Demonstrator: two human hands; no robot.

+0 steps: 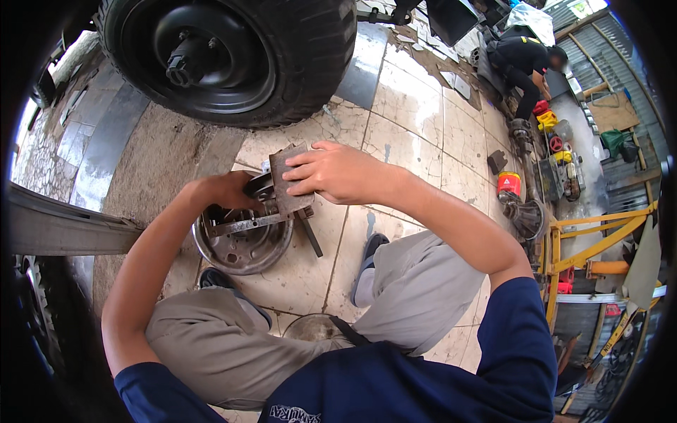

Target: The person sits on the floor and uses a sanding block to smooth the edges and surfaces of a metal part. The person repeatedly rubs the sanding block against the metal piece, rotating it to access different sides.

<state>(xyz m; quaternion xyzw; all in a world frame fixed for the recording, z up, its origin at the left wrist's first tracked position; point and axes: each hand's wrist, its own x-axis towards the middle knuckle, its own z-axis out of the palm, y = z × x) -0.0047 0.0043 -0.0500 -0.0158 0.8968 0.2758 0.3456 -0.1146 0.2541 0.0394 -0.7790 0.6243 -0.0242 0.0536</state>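
Observation:
A steel wheel rim (243, 262) lies on the tiled floor between my feet, with a rusty metal bar assembly (243, 225) across its top. My right hand (345, 173) is on a flat, brownish-grey rectangular plate (288, 180) that stands tilted above the rim; its fingers lie over the face and edge, and the thumb is hidden. My left hand (224, 192) reaches in from the other side, fingers curled down by a dark curved piece (259, 185); what they grip is mostly hidden. A dark bar (310, 236) sticks out beside the rim.
A large vehicle tyre (310, 63) on its wheel stands just ahead. To the right are a red tin (508, 185), metal axle parts (527, 217) and a yellow metal frame (564, 247). Another person (518, 63) bends over at the far right. A grey beam (70, 222) juts in from the left.

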